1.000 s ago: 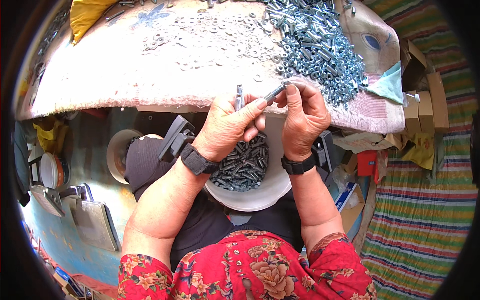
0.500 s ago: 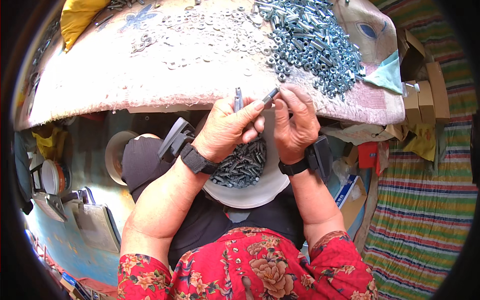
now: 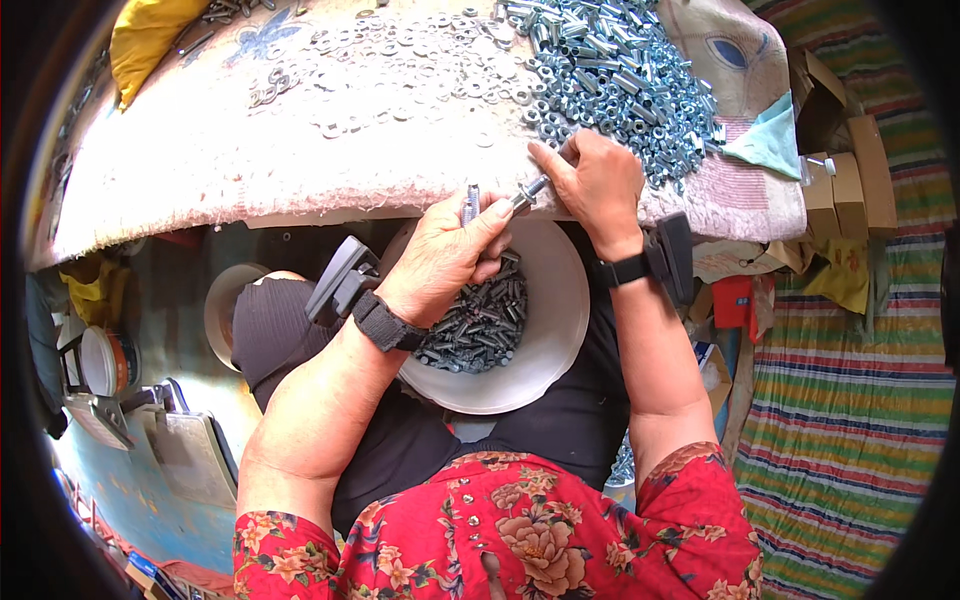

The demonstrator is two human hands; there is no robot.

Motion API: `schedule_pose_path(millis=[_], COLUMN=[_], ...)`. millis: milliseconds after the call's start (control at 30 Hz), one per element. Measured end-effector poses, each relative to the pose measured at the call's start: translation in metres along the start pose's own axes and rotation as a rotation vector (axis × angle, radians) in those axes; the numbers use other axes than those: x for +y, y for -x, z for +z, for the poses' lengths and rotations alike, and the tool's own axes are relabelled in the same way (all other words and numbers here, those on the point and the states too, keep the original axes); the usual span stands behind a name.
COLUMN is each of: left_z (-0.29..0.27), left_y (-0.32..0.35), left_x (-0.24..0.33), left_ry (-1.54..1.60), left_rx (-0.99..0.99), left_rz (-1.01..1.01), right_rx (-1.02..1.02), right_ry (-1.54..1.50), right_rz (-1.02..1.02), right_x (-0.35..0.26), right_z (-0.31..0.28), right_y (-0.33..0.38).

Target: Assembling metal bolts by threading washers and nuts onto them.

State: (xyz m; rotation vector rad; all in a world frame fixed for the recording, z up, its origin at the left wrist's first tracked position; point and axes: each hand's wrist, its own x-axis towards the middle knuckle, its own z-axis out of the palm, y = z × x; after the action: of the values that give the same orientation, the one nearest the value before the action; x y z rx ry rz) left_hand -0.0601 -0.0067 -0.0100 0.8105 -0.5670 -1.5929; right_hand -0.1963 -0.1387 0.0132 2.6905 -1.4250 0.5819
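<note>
Right hand (image 3: 607, 185) moved up; left hand's (image 3: 445, 247) bolt (image 3: 537, 187), long axis slanting forward-right.

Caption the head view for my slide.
Left hand holds metal fasteners over a white tub; right hand near a heap of hardware.

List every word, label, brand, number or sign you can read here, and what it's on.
No text can be read clearly.
White-and-orange bucket at left: any print is too small and blurred.
Yellow bag at right: any print is too blurred.
Threaded metal pieces in the left hand: no lettering can be made out.
</note>
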Motion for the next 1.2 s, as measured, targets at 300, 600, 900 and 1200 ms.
schedule_pose_path(millis=[300,600,900,1200], left_z=[-0.006,-0.006,-0.013,-0.014], left_y=[0.007,0.013,0.017,0.019], left_x=[0.007,0.017,0.017,0.018], left_ry=[0.021,0.016,0.053,0.021], left_rx=[-0.055,-0.054,-0.063,-0.097], left_rz=[0.014,0.043,0.022,0.052], right_rx=[-0.131,-0.083,-0.431,-0.466], right_ry=[0.067,0.146,-1.23,-1.152], right_rz=[0.034,-0.06,-0.016,-0.065], right_x=[-0.002,0.005,-0.021,-0.024], right_z=[-0.004,0.002,-0.044,-0.046], right_y=[-0.013,-0.016,0.021,0.03])
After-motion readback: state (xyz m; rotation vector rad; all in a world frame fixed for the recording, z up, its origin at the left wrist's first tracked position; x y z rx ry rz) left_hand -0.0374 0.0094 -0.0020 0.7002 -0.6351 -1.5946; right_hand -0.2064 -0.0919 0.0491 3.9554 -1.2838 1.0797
